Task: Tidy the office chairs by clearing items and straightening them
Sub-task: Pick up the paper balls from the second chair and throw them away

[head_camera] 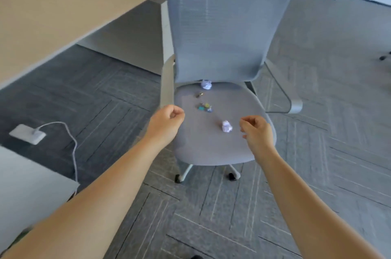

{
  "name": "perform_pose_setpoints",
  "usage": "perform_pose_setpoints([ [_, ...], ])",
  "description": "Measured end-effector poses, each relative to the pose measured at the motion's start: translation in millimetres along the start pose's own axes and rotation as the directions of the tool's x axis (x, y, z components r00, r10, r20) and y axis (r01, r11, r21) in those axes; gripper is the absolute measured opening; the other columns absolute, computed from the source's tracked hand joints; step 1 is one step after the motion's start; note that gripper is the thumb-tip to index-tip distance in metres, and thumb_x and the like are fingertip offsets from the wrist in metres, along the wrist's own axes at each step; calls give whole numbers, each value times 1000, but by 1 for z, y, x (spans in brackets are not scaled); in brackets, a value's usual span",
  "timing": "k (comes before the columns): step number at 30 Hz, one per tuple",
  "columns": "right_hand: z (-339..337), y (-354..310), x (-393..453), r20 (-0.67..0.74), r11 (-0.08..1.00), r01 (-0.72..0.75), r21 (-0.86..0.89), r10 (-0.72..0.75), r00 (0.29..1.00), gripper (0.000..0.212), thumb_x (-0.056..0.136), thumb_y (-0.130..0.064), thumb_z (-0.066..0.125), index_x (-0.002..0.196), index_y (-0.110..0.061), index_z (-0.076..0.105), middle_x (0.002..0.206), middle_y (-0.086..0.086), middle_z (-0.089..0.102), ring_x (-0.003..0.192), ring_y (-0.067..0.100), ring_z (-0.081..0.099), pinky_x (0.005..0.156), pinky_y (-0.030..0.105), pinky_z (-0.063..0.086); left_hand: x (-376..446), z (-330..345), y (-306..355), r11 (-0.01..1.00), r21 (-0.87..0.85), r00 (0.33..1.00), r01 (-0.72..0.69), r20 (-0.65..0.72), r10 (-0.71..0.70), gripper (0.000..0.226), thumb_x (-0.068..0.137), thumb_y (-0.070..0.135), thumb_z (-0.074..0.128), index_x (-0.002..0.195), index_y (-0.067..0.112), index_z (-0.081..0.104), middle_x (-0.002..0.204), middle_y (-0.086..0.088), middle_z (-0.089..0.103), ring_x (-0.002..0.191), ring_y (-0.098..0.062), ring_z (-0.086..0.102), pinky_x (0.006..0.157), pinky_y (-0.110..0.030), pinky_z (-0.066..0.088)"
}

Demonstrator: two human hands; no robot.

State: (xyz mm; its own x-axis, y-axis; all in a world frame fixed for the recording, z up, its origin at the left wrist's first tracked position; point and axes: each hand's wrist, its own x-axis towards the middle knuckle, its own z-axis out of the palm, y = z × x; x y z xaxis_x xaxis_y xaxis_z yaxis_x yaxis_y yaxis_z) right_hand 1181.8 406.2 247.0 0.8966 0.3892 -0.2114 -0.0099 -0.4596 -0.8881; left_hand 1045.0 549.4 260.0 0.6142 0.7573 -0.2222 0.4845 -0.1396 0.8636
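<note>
At frame centre, our left hand (167,120) and right hand (255,129) hover loosely curled and empty over the chair (211,142), so a hasty sweep could scatter the paper ball (226,126) and clips (204,107) floorward.

I am standing in an office: a grey mesh swivel chair (224,68) on castors sits on grey patterned carpet tiles (317,174), beside a long pale tabletop (53,21), with a white floor power box (28,133) and its cable nearby.
</note>
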Motion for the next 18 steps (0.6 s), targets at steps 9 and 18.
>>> perform_pose_setpoints([
  [9, -50, 55, 88, -58, 985, -169, 27, 170, 984, 8, 87, -12, 52, 94, -11, 55, 76, -4, 53, 87, 19, 52, 87, 39, 47, 76, 107, 6, 995, 55, 985, 88, 145, -95, 18, 89, 22, 48, 99, 13, 59, 93, -2, 56, 90, -18, 50, 79, -28, 37],
  [18, -31, 121, 199, -94, 945, -324, 38, 326, 941, 14, 86, -11, 49, 97, -9, 57, 74, -7, 50, 81, 18, 51, 81, 36, 46, 198, 203, -26, 982, 143, 951, 126, 264, -161, 5, 88, 19, 48, 88, 18, 53, 90, -3, 55, 86, -19, 49, 59, -21, 34],
])
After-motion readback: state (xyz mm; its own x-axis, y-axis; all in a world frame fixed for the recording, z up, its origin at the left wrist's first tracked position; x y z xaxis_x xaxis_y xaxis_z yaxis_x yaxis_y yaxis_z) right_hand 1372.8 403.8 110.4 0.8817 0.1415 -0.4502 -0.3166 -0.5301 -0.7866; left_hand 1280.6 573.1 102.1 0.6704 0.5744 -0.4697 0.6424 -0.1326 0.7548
